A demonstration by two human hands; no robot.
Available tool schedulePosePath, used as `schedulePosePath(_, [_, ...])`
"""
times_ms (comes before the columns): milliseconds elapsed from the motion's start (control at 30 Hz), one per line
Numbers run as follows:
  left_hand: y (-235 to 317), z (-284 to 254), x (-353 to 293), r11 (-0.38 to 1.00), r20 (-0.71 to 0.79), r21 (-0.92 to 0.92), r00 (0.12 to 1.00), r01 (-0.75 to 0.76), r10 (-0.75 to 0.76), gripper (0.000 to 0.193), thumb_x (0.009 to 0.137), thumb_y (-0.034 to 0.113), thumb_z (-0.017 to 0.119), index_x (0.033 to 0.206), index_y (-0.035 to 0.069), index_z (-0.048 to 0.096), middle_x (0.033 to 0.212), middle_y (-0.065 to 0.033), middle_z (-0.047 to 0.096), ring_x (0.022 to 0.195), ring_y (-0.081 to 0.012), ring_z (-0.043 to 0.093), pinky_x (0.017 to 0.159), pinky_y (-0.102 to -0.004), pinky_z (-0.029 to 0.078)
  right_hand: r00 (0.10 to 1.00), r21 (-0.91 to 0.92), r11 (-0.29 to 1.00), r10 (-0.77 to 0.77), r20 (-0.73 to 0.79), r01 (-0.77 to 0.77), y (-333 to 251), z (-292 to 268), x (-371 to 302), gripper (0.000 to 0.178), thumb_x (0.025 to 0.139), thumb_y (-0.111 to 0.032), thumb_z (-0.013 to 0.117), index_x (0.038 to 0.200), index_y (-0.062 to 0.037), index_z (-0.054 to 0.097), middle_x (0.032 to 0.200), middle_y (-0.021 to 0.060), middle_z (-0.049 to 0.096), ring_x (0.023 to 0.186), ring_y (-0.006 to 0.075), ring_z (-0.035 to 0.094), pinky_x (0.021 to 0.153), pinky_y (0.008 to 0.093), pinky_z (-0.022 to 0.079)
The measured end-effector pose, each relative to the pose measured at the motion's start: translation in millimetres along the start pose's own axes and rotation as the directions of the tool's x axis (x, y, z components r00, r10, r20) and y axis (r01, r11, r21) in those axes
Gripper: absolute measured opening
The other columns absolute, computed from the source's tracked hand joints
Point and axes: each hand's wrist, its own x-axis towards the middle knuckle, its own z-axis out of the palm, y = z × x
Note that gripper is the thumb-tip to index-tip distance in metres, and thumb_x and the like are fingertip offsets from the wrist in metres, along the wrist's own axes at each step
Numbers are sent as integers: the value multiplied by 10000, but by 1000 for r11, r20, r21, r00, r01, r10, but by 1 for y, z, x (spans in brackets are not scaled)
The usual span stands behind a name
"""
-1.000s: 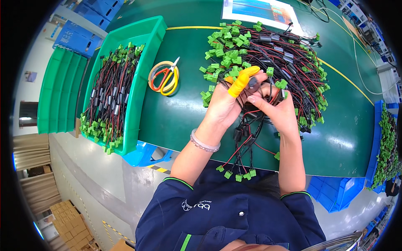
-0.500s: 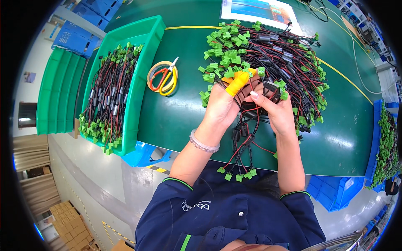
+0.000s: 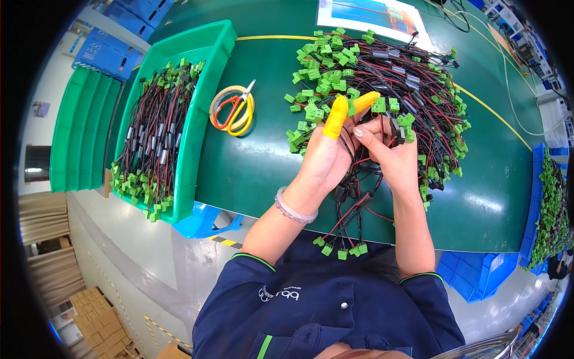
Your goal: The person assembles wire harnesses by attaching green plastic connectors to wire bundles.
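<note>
A bundle of black and red cables (image 3: 343, 222) with green terminal connectors hangs from my hands over the table's front edge. My left hand (image 3: 326, 157) holds part of this bundle against the palm. Its thumb and forefinger wear yellow finger covers and stand apart, with a green connector near their tips. In my right hand (image 3: 391, 157) are more of the cables, pinched by the thumb and fingers beside a black block and green connectors. Its lower fingers are partly hidden. Just beyond both hands lies a large pile of the same cables (image 3: 412, 93).
At the left stands a green bin (image 3: 190, 149) of cables. Between bin and pile lie scissors (image 3: 239, 113) with red and yellow handles, on a tape roll (image 3: 213, 103). A printed sheet (image 3: 412, 18) lies at the back. A blue bin (image 3: 530, 209) of connectors is at the far right.
My left thumb and forefinger have straightened and spread apart from their bent position. The hanging bundle has shifted slightly right. My right hand keeps its grip almost in place.
</note>
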Motion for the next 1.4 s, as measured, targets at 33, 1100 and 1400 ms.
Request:
schedulePosePath(33, [0,0,0,999,-11,34,1000,-16,17,448,917,292,460,1205,-50,452,1096,-99,560,960,-157,550,866,-288,435,1000,10,1000,8,-8,-8,0,-1,0,131,733,-98,691,797,-6,624,625,-26,556,488,16,391,431,180,256])
schedulePosePath(1100, [8,-1,-2,987,38,143,997,-67,62,364,888,213,510,1160,-28,494,1244,-157,476,1049,-189,509,912,-334,421,982,254,949,171,74,-184,-4,-8,-4,172,720,-62,691,828,-10,567,683,59,577,452,32,391,395,172,266])
schedulePosePath(1400, [5,-1,-3,985,47,149,996,-87,81,369,876,187,538,1168,-36,498,1216,-117,506,1026,-152,521,902,-289,414,977,263,942,186,105,-208,-8,-9,-4,173,700,-66,727,783,-45,577,669,-7,563,502,44,463,427,163,349])
